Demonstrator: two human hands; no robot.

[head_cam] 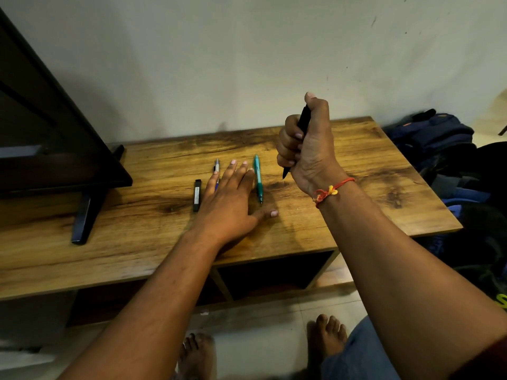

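While the right hand is raised above the wooden surface, it grips a black pen in a closed fist. All four fingers are curled round the barrel and the thumb lies along the upper part of it. The pen stands nearly upright, a little tilted. Its pointed end comes out under the fist and points down at the surface, but I cannot tell if the tip touches the wood. A red and yellow thread bracelet is tied on this wrist.

The left hand lies palm down on the surface with its fingers straight and a little spread, and it holds nothing. Its little finger lies across a white and blue pen, so only the far end of this pen is seen well. A teal pen lies just beside the index finger, on the right, with its tip toward the person and near the thumb. On the other side of the hand, a short black bar with a pale label lies flat on the wood, just beside the hand.

At the left, a dark television stands on the same surface on a black foot. To the right of the surface, dark blue bags are piled up. Bare feet stand on the tiled floor below.
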